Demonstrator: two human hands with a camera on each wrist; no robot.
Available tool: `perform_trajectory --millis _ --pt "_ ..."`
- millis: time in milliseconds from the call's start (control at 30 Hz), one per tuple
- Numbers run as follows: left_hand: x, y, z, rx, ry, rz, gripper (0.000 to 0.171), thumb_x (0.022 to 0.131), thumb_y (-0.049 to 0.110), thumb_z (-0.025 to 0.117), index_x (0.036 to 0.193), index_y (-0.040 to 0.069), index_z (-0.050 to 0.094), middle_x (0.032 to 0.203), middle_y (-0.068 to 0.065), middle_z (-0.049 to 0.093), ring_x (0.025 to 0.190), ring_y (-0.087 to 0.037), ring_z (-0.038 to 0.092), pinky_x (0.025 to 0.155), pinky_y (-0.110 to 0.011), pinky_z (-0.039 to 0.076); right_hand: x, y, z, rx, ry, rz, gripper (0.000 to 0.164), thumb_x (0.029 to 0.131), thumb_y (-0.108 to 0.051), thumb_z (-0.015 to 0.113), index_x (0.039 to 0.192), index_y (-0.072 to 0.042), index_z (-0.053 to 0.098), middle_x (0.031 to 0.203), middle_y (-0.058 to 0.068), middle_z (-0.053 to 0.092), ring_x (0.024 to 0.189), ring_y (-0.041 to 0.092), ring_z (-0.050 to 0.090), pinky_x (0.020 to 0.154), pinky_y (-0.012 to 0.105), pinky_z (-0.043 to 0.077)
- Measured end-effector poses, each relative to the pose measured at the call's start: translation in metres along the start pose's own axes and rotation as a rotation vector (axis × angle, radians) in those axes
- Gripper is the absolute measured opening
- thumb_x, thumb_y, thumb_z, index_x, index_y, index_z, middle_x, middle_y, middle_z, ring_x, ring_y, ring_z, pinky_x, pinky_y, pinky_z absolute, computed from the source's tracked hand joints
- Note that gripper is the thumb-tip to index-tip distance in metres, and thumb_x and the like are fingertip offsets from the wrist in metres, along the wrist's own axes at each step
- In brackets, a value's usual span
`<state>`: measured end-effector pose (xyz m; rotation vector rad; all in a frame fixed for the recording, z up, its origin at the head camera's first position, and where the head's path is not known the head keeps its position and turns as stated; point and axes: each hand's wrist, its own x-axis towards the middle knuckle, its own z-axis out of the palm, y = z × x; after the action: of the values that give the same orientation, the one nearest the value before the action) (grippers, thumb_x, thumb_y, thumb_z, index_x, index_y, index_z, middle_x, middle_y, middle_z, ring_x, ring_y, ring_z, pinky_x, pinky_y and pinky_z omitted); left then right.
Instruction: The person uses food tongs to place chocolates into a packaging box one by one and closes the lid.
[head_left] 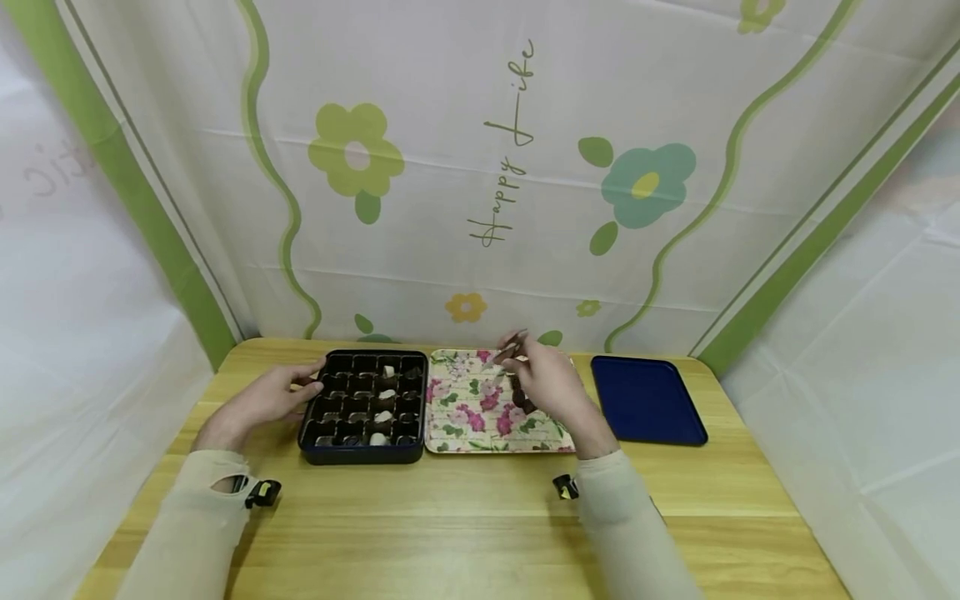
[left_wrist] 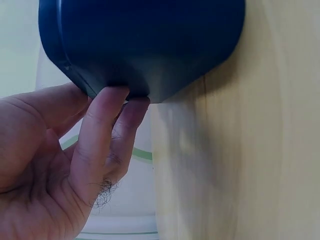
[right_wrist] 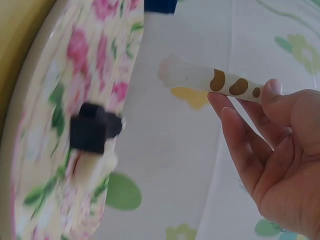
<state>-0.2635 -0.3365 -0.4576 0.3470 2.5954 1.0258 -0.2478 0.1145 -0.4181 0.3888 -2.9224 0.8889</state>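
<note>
A dark blue box (head_left: pixel 363 454) with a black divided insert stands at the left of the table. White pieces (head_left: pixel 378 438) that look like chocolates fill one column, with dark pieces in the column to its right. My left hand (head_left: pixel 273 393) holds the box's left side, fingertips on its outer wall (left_wrist: pixel 165 55) and thumb by the rim. Above a floral tray (head_left: pixel 453 417), my right hand (head_left: pixel 551 383) pinches slim cat-paw tongs (right_wrist: pixel 227 84), whitish with brown spots. Dark chocolate pieces (head_left: pixel 522 397) lie on the tray, partly hidden by that hand; a pale piece (right_wrist: pixel 89 169) lies among them.
A flat dark blue lid (head_left: pixel 648 400) rests at the right of the tray. Behind the wooden table (head_left: pixel 420 533) hangs a white curtain (head_left: pixel 435 167) printed with flowers. The box and the tray stand side by side, nearly touching.
</note>
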Motion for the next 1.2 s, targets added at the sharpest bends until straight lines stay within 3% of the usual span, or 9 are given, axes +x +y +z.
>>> perform_trajectory --millis 233,500,633,833,1200 --pt "-0.003 0.000 0.003 0.022 0.037 0.008 0.063 0.111 0.020 0.055 0.166 0.008 0.028 0.133 -0.029 0.062 0.052 -0.016 0.053 0.054 -0.036 0.055 -0.007 0.027 -0.012 -0.145 -0.041 0.011 0.020 0.111 -0.029 0.055 0.128 -0.024 0.064 0.111 -0.001 0.079 0.070 0.012 0.067 0.055 0.029 0.046" --pt "-0.005 0.000 0.004 -0.025 0.044 0.014 0.062 0.111 0.020 0.054 0.166 0.008 0.028 0.125 -0.025 0.064 0.050 -0.016 0.051 0.053 -0.036 0.054 -0.009 0.045 -0.014 -0.147 -0.107 -0.042 0.024 0.112 -0.022 0.052 0.130 -0.030 0.065 0.117 -0.003 0.078 0.104 0.018 0.075 0.081 0.039 0.061" --pt "-0.004 -0.001 0.004 -0.023 0.047 0.012 0.061 0.112 0.020 0.053 0.166 0.008 0.029 0.127 -0.026 0.064 0.049 -0.015 0.050 0.053 -0.036 0.054 -0.007 0.051 -0.010 -0.126 -0.146 -0.075 0.024 0.112 -0.019 0.052 0.129 -0.027 0.066 0.115 -0.004 0.078 0.108 0.019 0.074 0.092 0.042 0.061" --pt "-0.003 0.000 0.005 -0.027 0.040 -0.001 0.061 0.112 0.019 0.052 0.166 0.008 0.028 0.125 -0.026 0.064 0.051 -0.014 0.050 0.055 -0.036 0.055 -0.003 0.055 -0.002 -0.083 -0.199 -0.072 0.021 0.112 -0.020 0.053 0.127 -0.022 0.067 0.111 -0.002 0.079 0.104 0.021 0.075 0.089 0.039 0.061" --pt "-0.002 -0.002 0.005 0.001 0.052 0.015 0.061 0.112 0.021 0.053 0.166 0.009 0.029 0.127 -0.026 0.065 0.049 -0.015 0.051 0.054 -0.036 0.055 -0.001 0.053 0.010 -0.181 -0.057 -0.065 0.017 0.106 -0.032 0.064 0.120 -0.023 0.069 0.101 -0.003 0.078 0.089 0.018 0.075 0.076 0.036 0.061"
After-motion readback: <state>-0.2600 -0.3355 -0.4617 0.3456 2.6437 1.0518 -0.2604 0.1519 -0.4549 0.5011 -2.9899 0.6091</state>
